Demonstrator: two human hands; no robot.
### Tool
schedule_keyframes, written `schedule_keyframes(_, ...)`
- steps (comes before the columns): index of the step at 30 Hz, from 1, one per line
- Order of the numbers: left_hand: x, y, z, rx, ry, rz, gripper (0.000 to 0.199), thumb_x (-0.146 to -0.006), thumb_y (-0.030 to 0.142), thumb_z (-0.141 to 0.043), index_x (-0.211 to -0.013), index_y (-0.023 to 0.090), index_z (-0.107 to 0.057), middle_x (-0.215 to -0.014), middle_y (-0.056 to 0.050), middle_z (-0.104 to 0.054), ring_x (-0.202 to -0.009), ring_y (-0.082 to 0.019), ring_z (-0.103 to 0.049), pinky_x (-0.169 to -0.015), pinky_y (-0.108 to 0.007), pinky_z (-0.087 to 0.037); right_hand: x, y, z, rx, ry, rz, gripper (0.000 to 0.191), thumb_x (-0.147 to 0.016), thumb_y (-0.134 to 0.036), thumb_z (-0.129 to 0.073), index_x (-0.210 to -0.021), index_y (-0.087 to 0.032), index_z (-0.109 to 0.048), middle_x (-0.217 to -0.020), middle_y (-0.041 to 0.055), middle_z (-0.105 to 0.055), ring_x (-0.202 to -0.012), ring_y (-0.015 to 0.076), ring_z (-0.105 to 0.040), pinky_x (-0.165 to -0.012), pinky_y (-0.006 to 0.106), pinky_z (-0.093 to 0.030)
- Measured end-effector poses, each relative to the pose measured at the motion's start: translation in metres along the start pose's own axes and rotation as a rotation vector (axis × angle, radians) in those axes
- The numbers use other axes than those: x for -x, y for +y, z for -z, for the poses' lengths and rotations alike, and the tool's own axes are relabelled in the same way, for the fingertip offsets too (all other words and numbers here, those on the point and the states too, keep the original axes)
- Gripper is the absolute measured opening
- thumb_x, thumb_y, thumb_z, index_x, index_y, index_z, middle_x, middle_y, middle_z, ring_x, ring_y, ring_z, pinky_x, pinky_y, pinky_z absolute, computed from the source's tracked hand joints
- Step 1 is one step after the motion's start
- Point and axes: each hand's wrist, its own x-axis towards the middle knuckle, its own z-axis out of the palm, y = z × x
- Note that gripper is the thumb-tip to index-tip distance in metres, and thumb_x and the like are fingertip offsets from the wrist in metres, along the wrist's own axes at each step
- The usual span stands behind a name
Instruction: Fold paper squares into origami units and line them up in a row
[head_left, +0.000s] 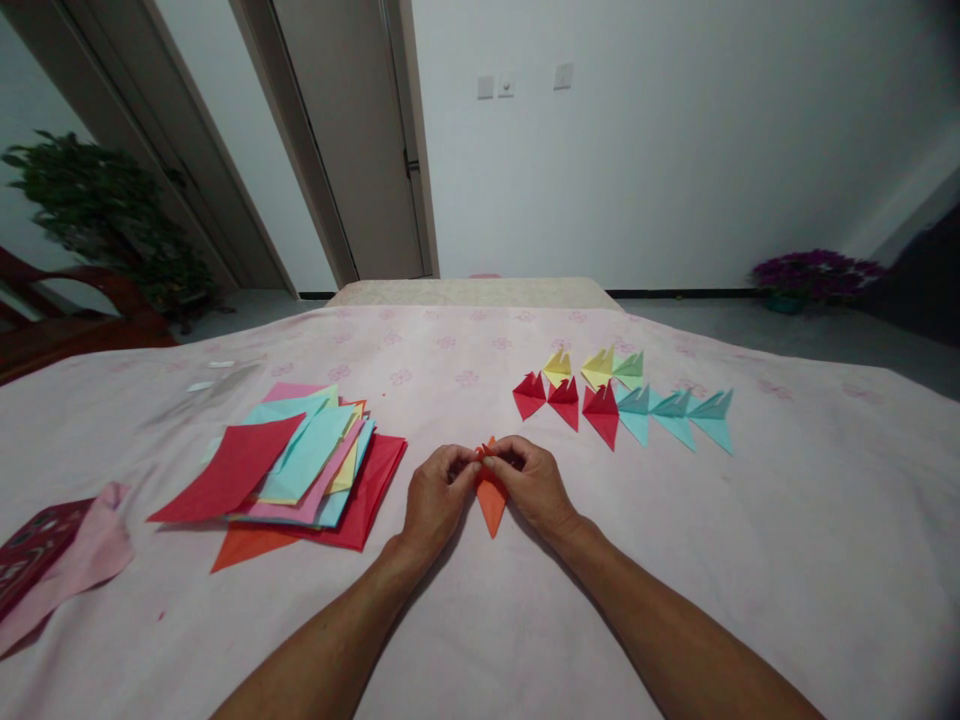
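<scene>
Between my hands is a folded orange paper piece [491,502], its long point toward me and its upper folds partly hidden by my fingers. My left hand [442,490] pinches its upper left part between thumb and fingertips. On the other side, my right hand [534,485] pinches the upper right part the same way. Beyond my right hand stand several finished-looking folded paper birds: red ones [601,408], blue ones [673,412], yellow ones [598,368] and a green one [628,370].
Left of my hands lies a loose stack of coloured paper squares [300,460], red, blue, pink, yellow and orange. A dark red box [41,550] with pink cloth or paper sits at the far left. A pink-white flowered cloth [675,600] covers the surface.
</scene>
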Motion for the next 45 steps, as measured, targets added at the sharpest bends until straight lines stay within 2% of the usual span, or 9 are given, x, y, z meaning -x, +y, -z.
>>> schedule_keyframes(4, -0.0003, 0.0032, 0.0009, -0.041, 0.027, -0.015, 0.012, -0.083, 0.032, -0.063, -0.079, 0.021, -0.066, -0.081, -0.001, -0.068, -0.072, -0.016, -0.062, -0.065, -0.024, -0.043, 0.0003, -0.0020, 0.0007, 0.033, 0.024, 0.025, 0.010, -0.077, -0.029, -0.067, -0.077, -0.019, -0.070, -0.076, 0.0015, -0.070, -0.068, 0.0163, -0.062, -0.065, 0.028, -0.048)
schedule_keyframes(10, 0.0017, 0.0074, 0.0014, -0.016, -0.023, -0.023, 0.015, -0.087, 0.033, -0.058, -0.080, 0.020, -0.063, -0.073, 0.002, -0.066, -0.065, -0.014, -0.059, -0.061, -0.023, -0.040, -0.0001, -0.0040, 0.0018, 0.060, 0.044, 0.088, 0.008, -0.078, -0.022, -0.064, -0.074, -0.021, -0.071, -0.077, 0.0018, -0.069, -0.073, 0.0169, -0.062, -0.067, 0.028, -0.048)
schedule_keyframes(16, 0.0029, 0.0054, 0.0018, -0.060, 0.024, -0.042, 0.015, -0.086, 0.033, -0.060, -0.080, 0.021, -0.063, -0.073, 0.002, -0.066, -0.064, -0.014, -0.057, -0.060, -0.023, -0.039, 0.0025, -0.0036, 0.0025, 0.130, 0.078, 0.236, 0.010, -0.078, -0.015, -0.065, -0.075, -0.022, -0.072, -0.077, 0.0010, -0.065, -0.076, 0.0162, -0.061, -0.067, 0.026, -0.047)
schedule_keyframes(26, 0.0026, 0.0053, 0.0018, -0.097, 0.051, -0.031, 0.014, -0.086, 0.033, -0.059, -0.082, 0.020, -0.063, -0.073, 0.003, -0.067, -0.064, -0.013, -0.058, -0.060, -0.023, -0.040, 0.0054, -0.0052, 0.0031, 0.267, 0.078, 0.376, 0.014, -0.077, -0.009, -0.066, -0.077, -0.022, -0.067, -0.078, 0.0007, -0.062, -0.078, 0.0169, -0.058, -0.070, 0.028, -0.047)
schedule_keyframes(33, 0.0027, 0.0040, 0.0009, -0.095, 0.064, -0.030, 0.013, -0.085, 0.033, -0.062, -0.081, 0.021, -0.065, -0.074, 0.002, -0.067, -0.064, -0.014, -0.059, -0.061, -0.023, -0.042, 0.0064, -0.0039, 0.0035, 0.336, 0.082, 0.446, 0.013, -0.080, -0.010, -0.067, -0.080, -0.023, -0.067, -0.081, 0.0013, -0.063, -0.081, 0.0182, -0.058, -0.076, 0.030, -0.046)
schedule_keyframes(37, 0.0024, 0.0031, 0.0012, -0.109, 0.064, -0.013, 0.014, -0.085, 0.034, -0.062, -0.082, 0.021, -0.065, -0.073, 0.002, -0.067, -0.063, -0.014, -0.059, -0.060, -0.024, -0.042, 0.0057, -0.0055, 0.0036, 0.297, 0.086, 0.417, 0.009, -0.083, -0.015, -0.066, -0.081, -0.023, -0.069, -0.081, 0.0012, -0.063, -0.081, 0.0175, -0.059, -0.076, 0.029, -0.046)
schedule_keyframes(42, 0.0018, 0.0031, 0.0016, -0.093, 0.052, -0.013, 0.015, -0.085, 0.035, -0.061, -0.083, 0.020, -0.065, -0.076, 0.002, -0.069, -0.067, -0.014, -0.061, -0.061, -0.024, -0.042, 0.0020, -0.0037, 0.0026, 0.229, 0.102, 0.224, 0.005, -0.083, -0.021, -0.066, -0.087, -0.022, -0.069, -0.087, 0.0013, -0.067, -0.075, 0.0151, -0.060, -0.070, 0.027, -0.047)
schedule_keyframes(45, 0.0008, 0.0016, 0.0009, -0.079, 0.052, 0.001, 0.015, -0.085, 0.035, -0.060, -0.084, 0.020, -0.065, -0.077, 0.001, -0.069, -0.067, -0.014, -0.062, -0.061, -0.024, -0.042, 0.0003, -0.0003, 0.0019, 0.255, 0.057, 0.126, 0.013, -0.080, -0.024, -0.069, -0.093, -0.023, -0.069, -0.091, 0.0014, -0.069, -0.075, 0.0154, -0.061, -0.070, 0.027, -0.047)
